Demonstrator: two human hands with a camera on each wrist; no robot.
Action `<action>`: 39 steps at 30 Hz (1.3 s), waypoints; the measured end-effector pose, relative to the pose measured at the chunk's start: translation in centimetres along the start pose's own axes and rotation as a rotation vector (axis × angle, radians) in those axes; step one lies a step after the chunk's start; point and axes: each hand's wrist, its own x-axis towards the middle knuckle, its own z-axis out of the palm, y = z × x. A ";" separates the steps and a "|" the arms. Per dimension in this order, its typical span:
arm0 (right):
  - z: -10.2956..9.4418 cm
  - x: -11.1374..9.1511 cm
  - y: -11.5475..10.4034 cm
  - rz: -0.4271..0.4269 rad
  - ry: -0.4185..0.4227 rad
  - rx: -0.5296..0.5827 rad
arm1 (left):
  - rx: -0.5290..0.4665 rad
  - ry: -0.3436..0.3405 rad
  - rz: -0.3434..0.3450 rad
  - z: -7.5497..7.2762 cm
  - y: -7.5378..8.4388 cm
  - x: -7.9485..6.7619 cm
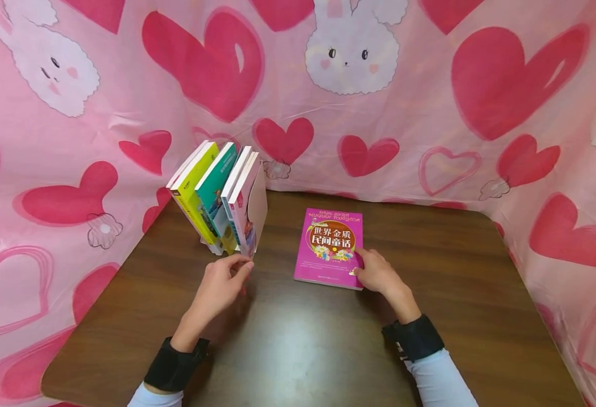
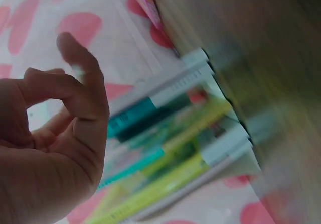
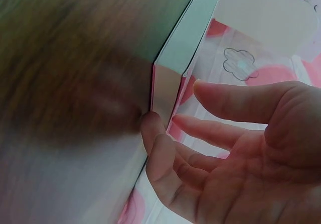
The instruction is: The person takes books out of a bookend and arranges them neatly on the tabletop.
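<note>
A magenta paperback book [image 1: 323, 269] with Chinese lettering lies flat on the table, cover up. My right hand [image 1: 379, 276] is at its lower right edge, with fingertips [image 3: 153, 126] touching the book's side. The thumb [image 3: 230, 101] stands over the cover side, and I cannot tell whether it touches. To the left, my left hand [image 1: 221, 285] hovers in front of a row of upright books [image 1: 216, 189], fingers loosely bent and holding nothing. Yellow-green, teal and pink books make up the row, blurred in the left wrist view.
A pale bookend [image 1: 259, 209] stands at the right side of the book row. Brown wooden table [image 1: 455, 277] surface extends around both hands. A pink curtain [image 1: 420, 113] with hearts and rabbits hangs behind the table and along its sides.
</note>
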 end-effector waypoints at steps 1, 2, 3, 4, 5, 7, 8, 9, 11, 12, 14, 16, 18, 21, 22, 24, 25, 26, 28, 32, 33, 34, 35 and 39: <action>0.0 0.0 -0.1 0.004 -0.003 0.001 | 0.002 0.020 -0.005 -0.4 -0.3 0.0; 0.0 0.0 -0.1 0.009 -0.002 -0.001 | 0.005 0.040 -0.009 -0.9 -0.5 0.0; 0.1 0.0 -0.1 0.016 -0.001 -0.001 | 0.013 0.059 -0.009 -1.3 -0.8 0.1; 0.1 0.0 -0.1 0.012 0.004 -0.006 | 0.021 0.080 -0.009 -1.7 -1.1 0.2; 0.1 0.0 -0.2 0.006 0.008 -0.008 | 0.030 0.105 -0.008 -2.1 -1.3 0.3; 0.2 0.1 -0.3 -0.001 0.016 -0.003 | 0.060 0.166 -0.005 -3.0 -1.8 0.5; 0.2 0.1 -0.3 -0.004 0.020 0.001 | 0.075 0.202 -0.006 -3.3 -1.9 0.6; 0.3 0.1 -0.3 -0.003 0.021 0.005 | 0.094 0.240 -0.009 -3.7 -2.2 0.8; 0.4 0.1 -0.4 0.005 0.017 0.014 | 0.125 0.324 -0.023 -4.3 -2.6 1.0; 0.4 0.1 -0.4 0.015 0.015 0.018 | 0.133 0.365 -0.029 -4.5 -2.7 1.2; 0.4 0.1 -0.4 0.020 0.013 0.015 | 0.128 0.433 -0.039 -4.8 -3.0 1.5; 0.4 0.1 -0.3 0.022 0.015 0.021 | 0.097 0.478 -0.037 -5.0 -3.0 1.9; 0.3 0.2 -0.2 0.015 0.022 0.023 | 0.057 0.506 -0.026 -5.2 -2.9 2.4; 0.3 0.2 -0.1 0.004 0.029 0.025 | 0.028 0.522 -0.036 -5.5 -2.8 3.0; 0.3 0.2 -0.1 0.001 0.031 0.021 | 0.031 0.523 -0.045 -5.6 -2.8 3.2; 0.3 0.1 -0.2 -0.001 0.031 0.022 | 0.041 0.502 -0.072 -6.0 -2.7 3.6; 0.4 0.1 -0.2 0.001 0.031 0.025 | 0.045 0.479 -0.085 -6.1 -2.7 3.8; 0.4 0.1 -0.2 0.006 0.030 0.028 | 0.052 0.457 -0.092 -6.3 -2.7 4.0; 0.4 0.1 -0.2 0.013 0.031 0.031 | 0.059 0.414 -0.090 -6.5 -2.8 4.4; 0.5 0.3 -0.2 0.021 0.028 0.029 | 0.027 0.368 -0.053 -6.7 -3.1 5.1; 0.5 0.3 -0.2 0.022 0.027 0.027 | 0.012 0.362 -0.044 -6.6 -3.2 5.2; 0.6 0.3 -0.2 0.023 0.028 0.025 | -0.004 0.357 -0.038 -6.6 -3.3 5.3; 0.6 0.3 -0.2 0.025 0.028 0.025 | -0.020 0.353 -0.033 -6.6 -3.3 5.5; 0.7 0.3 -0.1 0.036 0.030 0.027 | -0.049 0.360 -0.022 -6.3 -3.5 5.9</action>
